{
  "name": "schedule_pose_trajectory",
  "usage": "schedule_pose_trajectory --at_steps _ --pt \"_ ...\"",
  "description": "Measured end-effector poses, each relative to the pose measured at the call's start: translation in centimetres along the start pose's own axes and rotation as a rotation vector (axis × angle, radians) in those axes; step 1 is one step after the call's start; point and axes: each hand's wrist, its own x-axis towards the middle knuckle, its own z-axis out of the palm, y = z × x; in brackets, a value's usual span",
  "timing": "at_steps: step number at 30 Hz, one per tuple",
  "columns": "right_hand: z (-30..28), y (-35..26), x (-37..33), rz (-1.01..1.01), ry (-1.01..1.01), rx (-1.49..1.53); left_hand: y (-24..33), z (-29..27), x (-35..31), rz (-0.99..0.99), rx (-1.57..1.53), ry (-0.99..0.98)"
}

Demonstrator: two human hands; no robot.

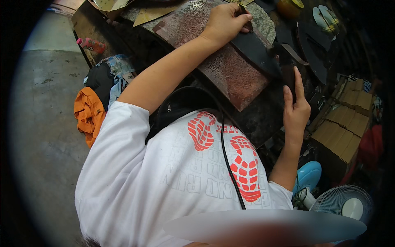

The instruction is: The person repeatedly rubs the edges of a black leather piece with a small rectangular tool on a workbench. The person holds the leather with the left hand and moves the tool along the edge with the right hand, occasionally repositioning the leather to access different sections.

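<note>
My left hand (230,22) is at the upper middle, with thumb and fingers pinched together at the upper end of a black, flat, curved piece (256,51). That piece slants down to the right across a reddish-brown, pitted slab (234,78). Just behind the knuckles shows a small bit of something yellowish, partly hidden. On the right, my right hand (297,105) points upward, thumb and forefinger stretched along either side of a dark, block-like thing (289,76) gripped in it. Its other fingers are hidden. Beside its top, a curved strip (294,53) has a paler edge.
More black curved pieces (312,53) lie right of the slab. A yellow-orange jar (290,7) stands at the back. Brown cardboard boxes (343,123) and a fan (352,208) are at my right. Orange cloth (88,113) and a pink-capped bottle (91,44) are at left.
</note>
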Motion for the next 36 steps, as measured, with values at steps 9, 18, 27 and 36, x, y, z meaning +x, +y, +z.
schedule_pose_trajectory --at_steps 9,18,27,36 --pt "-1.8 -0.7 0.7 -0.019 0.087 0.066 1.7 -1.0 -0.5 0.082 0.295 -0.141" --pt "-5.7 -5.1 2.3 -0.233 0.238 0.425 0.4 1.4 -0.7 0.794 0.661 -0.099" --pt "0.3 1.0 -0.8 0.06 0.088 -0.065 0.0 0.0 -0.2 -0.041 0.0 -0.073" --pt "0.2 0.2 -0.3 0.107 0.059 -0.058 0.6 -0.2 -0.5 -0.069 -0.036 -0.091"
